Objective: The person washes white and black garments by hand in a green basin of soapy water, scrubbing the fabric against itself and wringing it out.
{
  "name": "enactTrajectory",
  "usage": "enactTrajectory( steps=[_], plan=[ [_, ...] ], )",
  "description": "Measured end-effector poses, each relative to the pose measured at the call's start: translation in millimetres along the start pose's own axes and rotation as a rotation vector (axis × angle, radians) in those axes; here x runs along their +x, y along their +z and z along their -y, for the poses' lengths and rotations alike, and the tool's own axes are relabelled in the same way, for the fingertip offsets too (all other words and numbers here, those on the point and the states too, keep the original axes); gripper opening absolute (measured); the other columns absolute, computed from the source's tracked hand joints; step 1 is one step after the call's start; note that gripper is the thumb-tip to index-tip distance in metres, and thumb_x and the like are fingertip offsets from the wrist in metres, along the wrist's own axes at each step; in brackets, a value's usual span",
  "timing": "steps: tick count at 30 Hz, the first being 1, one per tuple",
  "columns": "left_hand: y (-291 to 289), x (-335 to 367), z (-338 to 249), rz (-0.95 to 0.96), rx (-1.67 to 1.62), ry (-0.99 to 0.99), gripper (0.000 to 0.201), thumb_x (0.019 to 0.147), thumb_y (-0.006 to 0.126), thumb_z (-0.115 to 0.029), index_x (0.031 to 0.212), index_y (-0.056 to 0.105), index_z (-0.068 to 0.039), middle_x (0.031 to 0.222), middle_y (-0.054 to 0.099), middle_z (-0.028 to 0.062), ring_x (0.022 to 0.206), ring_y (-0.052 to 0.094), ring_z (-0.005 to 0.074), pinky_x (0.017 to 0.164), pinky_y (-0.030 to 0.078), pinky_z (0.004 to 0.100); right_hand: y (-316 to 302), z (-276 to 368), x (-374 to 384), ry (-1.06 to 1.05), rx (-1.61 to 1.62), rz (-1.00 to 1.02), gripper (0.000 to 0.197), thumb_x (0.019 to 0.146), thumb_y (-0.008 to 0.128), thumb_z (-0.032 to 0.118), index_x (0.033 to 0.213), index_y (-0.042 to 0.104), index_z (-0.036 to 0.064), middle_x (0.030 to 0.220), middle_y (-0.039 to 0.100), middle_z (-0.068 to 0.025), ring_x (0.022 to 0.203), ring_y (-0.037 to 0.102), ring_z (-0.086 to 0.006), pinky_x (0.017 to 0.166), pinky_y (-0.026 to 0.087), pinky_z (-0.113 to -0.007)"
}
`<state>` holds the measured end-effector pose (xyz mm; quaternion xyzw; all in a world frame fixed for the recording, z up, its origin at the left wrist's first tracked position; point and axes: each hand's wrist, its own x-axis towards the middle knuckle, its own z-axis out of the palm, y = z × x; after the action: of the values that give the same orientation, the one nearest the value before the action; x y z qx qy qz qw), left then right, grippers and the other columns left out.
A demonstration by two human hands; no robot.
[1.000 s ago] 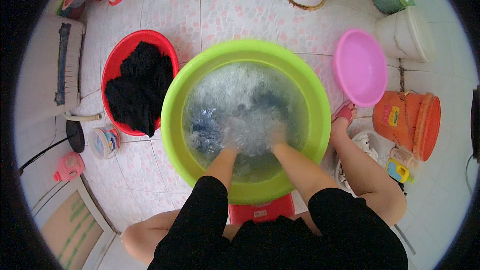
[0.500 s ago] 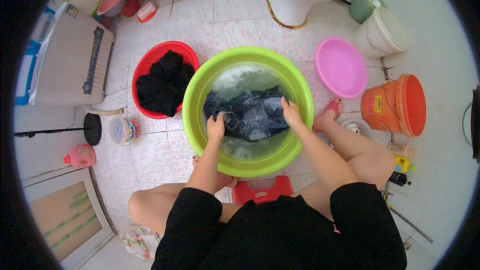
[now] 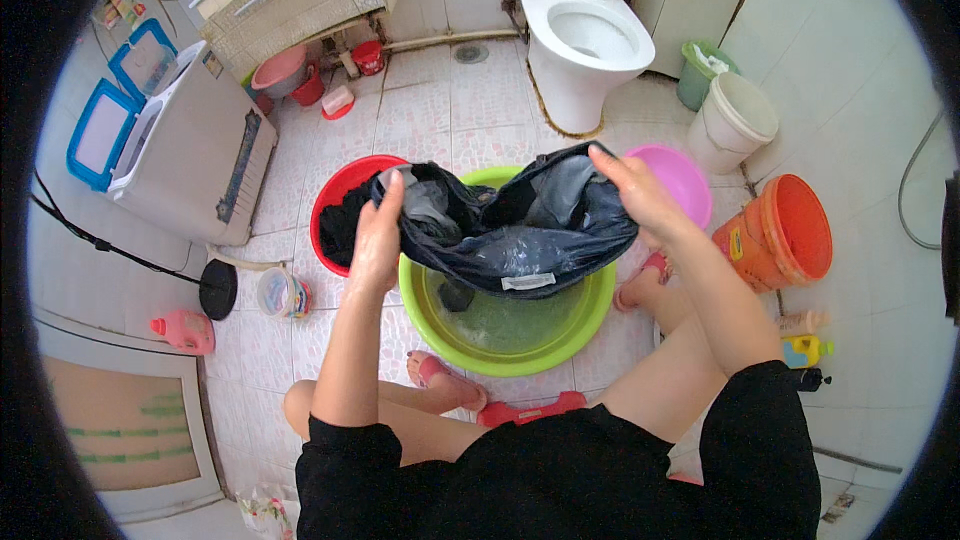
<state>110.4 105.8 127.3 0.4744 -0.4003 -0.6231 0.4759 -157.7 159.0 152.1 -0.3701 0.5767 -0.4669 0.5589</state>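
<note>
Dark blue wet jeans (image 3: 560, 255) are stretched by the waistband between my two hands, raised above the green basin (image 3: 505, 360). My left hand (image 3: 378, 235) is closed around one end of the waistband, thumb up. At the other end, my right hand (image 3: 640, 190) grips with its thumb over the edge. Grey inner lining and a pale label on the band show. Part of the cloth hangs down into the cloudy, soapy water (image 3: 520, 325). The jeans cover the far part of the basin.
Left of the basin sits a red basin (image 3: 330, 190) with black clothing (image 3: 345, 225). A pink basin (image 3: 675, 185) and an orange bucket (image 3: 775, 235) stand to the right. Farther off are a toilet (image 3: 585, 50) and a washing machine (image 3: 200, 150). A red stool (image 3: 530, 410) is near me.
Both hands have lifted the jeans out of the water and spread the waistband apart. The view has tilted up, showing more of the toilet and washing machine.
</note>
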Motion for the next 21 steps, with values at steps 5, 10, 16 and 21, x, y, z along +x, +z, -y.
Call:
enactTrajectory(
  steps=[5, 10, 16, 21],
  plan=[
    [8.1, -31.4, -75.3, 0.150, -0.162, 0.112, 0.039, 0.086, 0.047, -0.036, 0.097, 0.054, 0.001, 0.087, 0.061, 0.0099, 0.073, 0.061, 0.0177, 0.068, 0.050, 0.0294, -0.1, 77.4, -40.1, -0.182, 0.014, 0.117, 0.038, 0.086, 0.048, 0.037, 0.084, 0.061, 0.0013, 0.081, 0.063, -0.0053, 0.067, 0.059, -0.0113, 0.066, 0.047, -0.026],
    [2.6, -46.2, -104.2, 0.194, -0.240, 0.146, 0.038, 0.082, 0.053, -0.030, 0.101, 0.053, 0.002, 0.093, 0.060, 0.0120, 0.080, 0.061, 0.0192, 0.073, 0.049, 0.0307, -1.9, 104.2, -56.8, -0.186, 0.233, 0.096, 0.031, 0.086, 0.051, 0.031, 0.089, 0.059, 0.0015, 0.081, 0.063, -0.0061, 0.068, 0.060, -0.0125, 0.064, 0.050, -0.026],
    [-29.4, -11.4, -24.6, 0.089, -0.033, -0.066, 0.029, 0.078, 0.060, -0.025, 0.096, 0.057, -0.001, 0.087, 0.061, 0.0065, 0.076, 0.059, 0.0150, 0.073, 0.046, 0.0270, -2.9, 38.6, -20.1, 0.100, 0.242, 0.086, 0.036, 0.084, 0.051, 0.037, 0.092, 0.059, 0.0027, 0.085, 0.063, -0.0070, 0.067, 0.061, -0.0147, 0.065, 0.051, -0.028],
    [-50.6, 24.4, 86.1, -0.120, 0.462, -0.066, 0.042, 0.082, 0.054, -0.034, 0.101, 0.055, 0.003, 0.090, 0.060, 0.0071, 0.081, 0.054, 0.0147, 0.076, 0.040, 0.0269, -21.8, -76.9, 37.3, 0.362, 0.299, 0.066, 0.042, 0.088, 0.042, 0.038, 0.106, 0.053, 0.0009, 0.100, 0.059, -0.0087, 0.083, 0.058, -0.0169, 0.076, 0.046, -0.031]
  ],
)
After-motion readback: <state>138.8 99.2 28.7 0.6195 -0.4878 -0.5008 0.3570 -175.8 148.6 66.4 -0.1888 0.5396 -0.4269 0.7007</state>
